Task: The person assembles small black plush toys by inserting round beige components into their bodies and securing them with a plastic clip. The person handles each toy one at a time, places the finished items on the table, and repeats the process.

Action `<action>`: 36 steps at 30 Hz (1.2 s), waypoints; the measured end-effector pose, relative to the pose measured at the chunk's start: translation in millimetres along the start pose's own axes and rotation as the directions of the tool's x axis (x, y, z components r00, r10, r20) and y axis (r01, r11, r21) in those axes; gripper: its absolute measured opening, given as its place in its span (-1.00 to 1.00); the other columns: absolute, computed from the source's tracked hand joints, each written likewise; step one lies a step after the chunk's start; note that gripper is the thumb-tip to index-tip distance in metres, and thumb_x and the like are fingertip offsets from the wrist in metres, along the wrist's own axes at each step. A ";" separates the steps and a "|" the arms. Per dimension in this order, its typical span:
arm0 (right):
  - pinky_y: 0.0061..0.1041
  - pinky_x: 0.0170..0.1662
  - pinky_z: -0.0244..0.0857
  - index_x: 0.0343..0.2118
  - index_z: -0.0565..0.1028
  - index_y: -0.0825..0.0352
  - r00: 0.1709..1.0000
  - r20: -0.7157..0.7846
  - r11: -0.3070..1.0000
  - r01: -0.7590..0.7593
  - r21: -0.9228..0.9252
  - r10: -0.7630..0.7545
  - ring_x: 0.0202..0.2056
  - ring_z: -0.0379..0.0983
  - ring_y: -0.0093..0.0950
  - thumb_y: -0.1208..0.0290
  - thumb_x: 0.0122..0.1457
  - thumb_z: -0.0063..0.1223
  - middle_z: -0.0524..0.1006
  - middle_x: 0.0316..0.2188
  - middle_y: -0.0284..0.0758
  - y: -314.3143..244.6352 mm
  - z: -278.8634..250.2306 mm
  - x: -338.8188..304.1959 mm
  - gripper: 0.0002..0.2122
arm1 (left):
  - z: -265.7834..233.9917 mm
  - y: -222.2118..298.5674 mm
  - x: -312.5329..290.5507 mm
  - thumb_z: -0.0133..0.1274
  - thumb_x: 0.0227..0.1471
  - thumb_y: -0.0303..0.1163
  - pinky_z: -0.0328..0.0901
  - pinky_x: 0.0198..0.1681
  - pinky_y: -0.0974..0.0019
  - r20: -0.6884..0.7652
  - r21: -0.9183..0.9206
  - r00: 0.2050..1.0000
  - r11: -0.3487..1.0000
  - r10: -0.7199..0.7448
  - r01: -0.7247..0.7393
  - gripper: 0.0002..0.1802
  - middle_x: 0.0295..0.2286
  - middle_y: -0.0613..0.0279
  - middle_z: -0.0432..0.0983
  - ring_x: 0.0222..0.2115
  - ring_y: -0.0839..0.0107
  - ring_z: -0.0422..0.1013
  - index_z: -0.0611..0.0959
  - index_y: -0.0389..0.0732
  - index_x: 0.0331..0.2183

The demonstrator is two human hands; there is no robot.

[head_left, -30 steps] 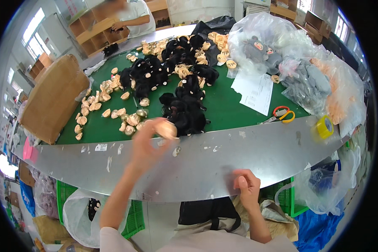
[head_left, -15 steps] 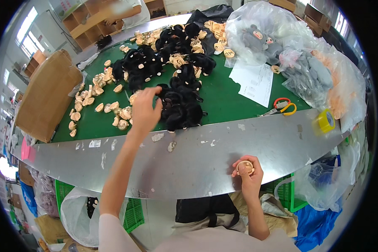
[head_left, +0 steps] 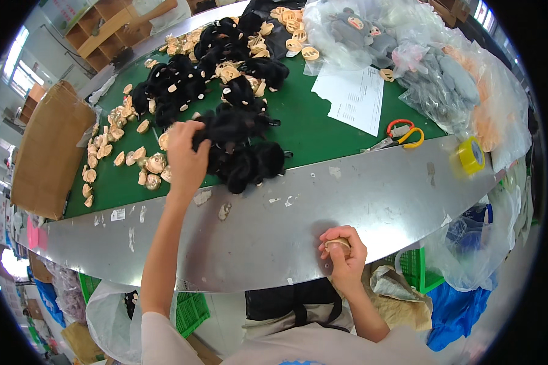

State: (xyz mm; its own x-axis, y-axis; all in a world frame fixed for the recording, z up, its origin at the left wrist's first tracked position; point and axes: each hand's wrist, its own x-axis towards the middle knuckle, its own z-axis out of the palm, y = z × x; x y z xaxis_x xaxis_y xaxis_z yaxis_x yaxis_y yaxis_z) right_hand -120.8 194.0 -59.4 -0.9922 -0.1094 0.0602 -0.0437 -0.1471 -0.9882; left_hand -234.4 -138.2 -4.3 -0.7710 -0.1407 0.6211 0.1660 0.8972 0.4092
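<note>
My left hand [head_left: 187, 157] reaches out over the green table mat [head_left: 323, 131] and closes its fingers on a black furry piece [head_left: 225, 129] at the near edge of a pile of black furry pieces [head_left: 249, 161]. My right hand [head_left: 342, 252] stays near my body above the grey metal table rim [head_left: 274, 213], shut on a small tan face-shaped part [head_left: 337, 244]. Several loose tan parts [head_left: 149, 164] lie just left of my left hand.
More black pieces and tan parts [head_left: 225, 55] spread over the far mat. A sheet of paper [head_left: 353, 97], orange-handled scissors [head_left: 402, 134], a yellow tape roll [head_left: 470, 156], clear bags of grey plush toys [head_left: 432, 67] and a cardboard box [head_left: 49, 146] surround them.
My left hand has gone from near the metal rim out to the black pile and gripped a furry piece. My right hand stayed low with the tan part.
</note>
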 end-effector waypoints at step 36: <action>-0.75 -0.64 0.00 -0.50 0.46 0.39 0.876 0.416 0.970 -0.225 -0.096 0.245 -0.66 0.18 -0.85 0.44 0.16 0.18 0.38 -0.71 -0.55 -54.1 63.3 0.3 -0.82 | -73.7 140.5 -191.0 0.24 0.04 -0.40 0.34 -0.03 0.38 0.580 -0.786 0.520 -0.264 -0.627 0.559 -0.57 -0.21 0.25 0.51 -0.19 0.47 0.46 0.50 -0.32 -0.07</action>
State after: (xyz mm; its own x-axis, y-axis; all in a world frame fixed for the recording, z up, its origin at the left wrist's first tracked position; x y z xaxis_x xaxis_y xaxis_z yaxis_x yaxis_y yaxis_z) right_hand -111.3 139.6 3.0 -0.8309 -0.5409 -0.1303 0.1700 -0.0238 -0.9852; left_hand -18.5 -16.2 -16.2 -0.8619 -0.3926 -0.3210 0.0088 -0.6445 0.7646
